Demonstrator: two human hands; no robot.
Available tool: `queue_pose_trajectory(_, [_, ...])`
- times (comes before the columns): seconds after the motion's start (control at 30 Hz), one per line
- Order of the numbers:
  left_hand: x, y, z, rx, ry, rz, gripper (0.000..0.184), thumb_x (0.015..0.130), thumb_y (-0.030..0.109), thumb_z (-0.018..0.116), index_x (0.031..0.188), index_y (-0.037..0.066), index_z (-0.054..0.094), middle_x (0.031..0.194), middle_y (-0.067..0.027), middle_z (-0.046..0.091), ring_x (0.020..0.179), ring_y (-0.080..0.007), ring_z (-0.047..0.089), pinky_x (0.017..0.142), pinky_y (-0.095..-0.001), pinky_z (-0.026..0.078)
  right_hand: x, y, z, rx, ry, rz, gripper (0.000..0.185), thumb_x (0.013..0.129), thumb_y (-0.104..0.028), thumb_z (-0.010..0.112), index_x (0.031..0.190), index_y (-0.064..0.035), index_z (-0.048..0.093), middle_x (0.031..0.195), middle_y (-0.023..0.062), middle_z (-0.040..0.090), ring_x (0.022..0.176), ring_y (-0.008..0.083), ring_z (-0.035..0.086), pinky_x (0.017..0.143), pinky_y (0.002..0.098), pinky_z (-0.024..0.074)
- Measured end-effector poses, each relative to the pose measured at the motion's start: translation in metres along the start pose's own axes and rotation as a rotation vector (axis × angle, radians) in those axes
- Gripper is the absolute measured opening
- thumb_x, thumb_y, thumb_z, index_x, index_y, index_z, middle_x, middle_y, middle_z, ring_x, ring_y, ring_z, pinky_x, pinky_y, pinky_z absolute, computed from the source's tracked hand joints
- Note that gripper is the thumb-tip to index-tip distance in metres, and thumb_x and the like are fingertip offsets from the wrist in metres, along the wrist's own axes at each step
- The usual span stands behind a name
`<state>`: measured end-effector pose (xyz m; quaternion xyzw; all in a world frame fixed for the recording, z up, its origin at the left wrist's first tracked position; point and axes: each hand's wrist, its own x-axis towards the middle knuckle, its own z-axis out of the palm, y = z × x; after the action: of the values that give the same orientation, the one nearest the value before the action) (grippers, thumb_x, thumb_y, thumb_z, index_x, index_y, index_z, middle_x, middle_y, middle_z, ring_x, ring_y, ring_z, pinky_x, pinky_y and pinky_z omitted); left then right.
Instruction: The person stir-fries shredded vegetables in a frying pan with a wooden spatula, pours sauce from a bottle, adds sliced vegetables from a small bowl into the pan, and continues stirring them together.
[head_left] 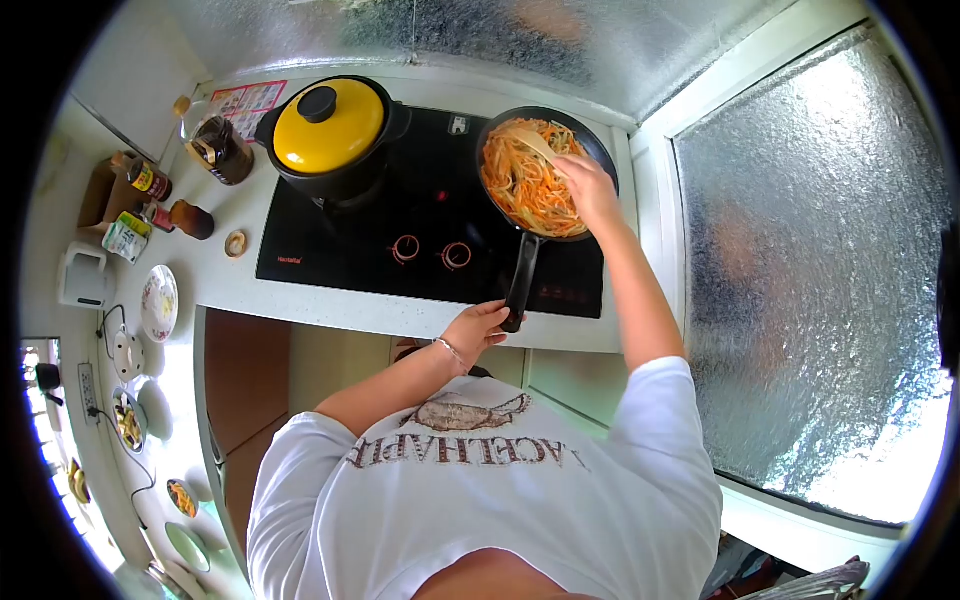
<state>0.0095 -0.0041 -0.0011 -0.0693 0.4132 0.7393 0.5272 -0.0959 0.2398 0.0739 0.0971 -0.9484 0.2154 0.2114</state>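
Note:
A black frying pan (602, 150) stands on the right side of the black cooktop (350, 240), its handle pointing towards me. Shredded orange and pale vegetables (530, 185) fill it. My left hand (478, 333) is closed on the end of the pan handle, a bracelet on its wrist. Over the pan, my right hand (590, 190) grips a wooden spatula (533, 142), whose blade rests in the shreds. Part of the spatula's handle is hidden by my fingers.
A black pot with a yellow lid (345, 130) stands on the cooktop's left. Bottles (222, 150), a floral plate (160, 303) and a bowl of food (128, 420) line the left counter. A textured glass panel (800, 270) rises at the right.

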Motion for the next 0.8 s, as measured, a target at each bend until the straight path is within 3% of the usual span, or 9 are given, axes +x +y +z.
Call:
queue_pose_trajectory(0.1, [-0.002, -0.002, 0.0, -0.049, 0.011, 0.022, 0.027, 0.09, 0.02, 0.047, 0.114, 0.007, 0.051, 0.108, -0.0051, 0.059, 0.098, -0.013, 0.053, 0.083, -0.0269, 0.038, 0.004, 0.01, 0.017, 0.041, -0.128, -0.071, 0.02, 0.078, -0.007, 0.057, 0.098, -0.0024, 0.062, 0.098, 0.014, 0.061, 0.092, 0.0291, 0.057, 0.079, 0.0342, 0.0457])
queue_pose_trajectory(0.27, [-0.001, -0.004, 0.0, -0.045, 0.028, 0.027, 0.028, 0.09, 0.02, 0.047, 0.115, 0.007, 0.051, 0.107, -0.0045, 0.059, 0.098, -0.0128, 0.053, 0.083, -0.0267, 0.038, -0.022, 0.025, -0.034, -0.074, -0.254, -0.187, 0.02, 0.08, -0.009, 0.057, 0.097, -0.0018, 0.062, 0.098, 0.014, 0.061, 0.09, 0.0286, 0.057, 0.079, 0.0329, 0.0461])
queue_pose_trajectory(0.43, [-0.001, -0.004, 0.0, -0.034, 0.029, 0.023, 0.028, 0.091, 0.019, 0.046, 0.115, 0.007, 0.05, 0.106, -0.0042, 0.059, 0.099, -0.0126, 0.053, 0.083, -0.0271, 0.038, -0.013, -0.027, -0.096, 0.092, -0.4, 0.216, 0.02, 0.082, -0.011, 0.055, 0.098, -0.0016, 0.062, 0.095, 0.015, 0.061, 0.085, 0.0283, 0.058, 0.076, 0.0328, 0.0464])
queue_pose_trajectory(0.5, [-0.002, -0.004, 0.002, -0.052, 0.056, 0.017, 0.027, 0.091, 0.02, 0.046, 0.114, 0.009, 0.053, 0.1, 0.0001, 0.061, 0.092, -0.0089, 0.052, 0.079, -0.0254, 0.037, -0.017, -0.032, -0.078, 0.085, -0.4, 0.123, 0.02, 0.082, -0.011, 0.055, 0.097, -0.001, 0.062, 0.093, 0.0153, 0.061, 0.084, 0.0285, 0.058, 0.075, 0.0334, 0.0464])
queue_pose_trajectory(0.53, [-0.003, -0.003, 0.003, -0.049, 0.055, 0.015, 0.027, 0.091, 0.02, 0.046, 0.114, 0.009, 0.053, 0.1, 0.0001, 0.061, 0.092, -0.0089, 0.052, 0.079, -0.0254, 0.037, -0.021, -0.032, -0.067, 0.076, -0.398, 0.031, 0.019, 0.082, -0.01, 0.055, 0.097, -0.0004, 0.062, 0.091, 0.0156, 0.062, 0.083, 0.0288, 0.059, 0.074, 0.0339, 0.0464])
queue_pose_trajectory(0.6, [-0.003, -0.002, 0.003, -0.047, 0.044, 0.022, 0.027, 0.091, 0.02, 0.046, 0.114, 0.008, 0.052, 0.1, 0.0003, 0.061, 0.092, -0.0091, 0.052, 0.079, -0.0254, 0.038, -0.019, -0.018, -0.052, 0.049, -0.334, 0.049, 0.017, 0.082, -0.009, 0.055, 0.094, 0.0006, 0.062, 0.088, 0.016, 0.062, 0.08, 0.0294, 0.059, 0.073, 0.0347, 0.0468])
queue_pose_trajectory(0.7, [-0.003, -0.001, 0.002, -0.011, 0.049, 0.013, 0.03, 0.091, 0.018, 0.044, 0.118, 0.005, 0.048, 0.108, -0.0054, 0.059, 0.099, -0.0128, 0.053, 0.083, -0.0269, 0.039, -0.011, 0.002, -0.048, 0.086, -0.088, 0.235, 0.016, 0.082, -0.008, 0.055, 0.094, -0.0008, 0.062, 0.09, 0.0166, 0.061, 0.08, 0.0296, 0.06, 0.069, 0.0345, 0.0475])
queue_pose_trajectory(0.8, [-0.002, -0.003, -0.001, -0.046, 0.034, 0.018, 0.03, 0.091, 0.018, 0.044, 0.118, 0.005, 0.048, 0.108, -0.0055, 0.059, 0.099, -0.0133, 0.053, 0.083, -0.027, 0.039, 0.005, 0.012, -0.039, 0.092, 0.006, 0.217, 0.016, 0.081, -0.008, 0.055, 0.094, -0.0017, 0.062, 0.091, 0.0162, 0.061, 0.08, 0.0301, 0.059, 0.069, 0.0351, 0.0473])
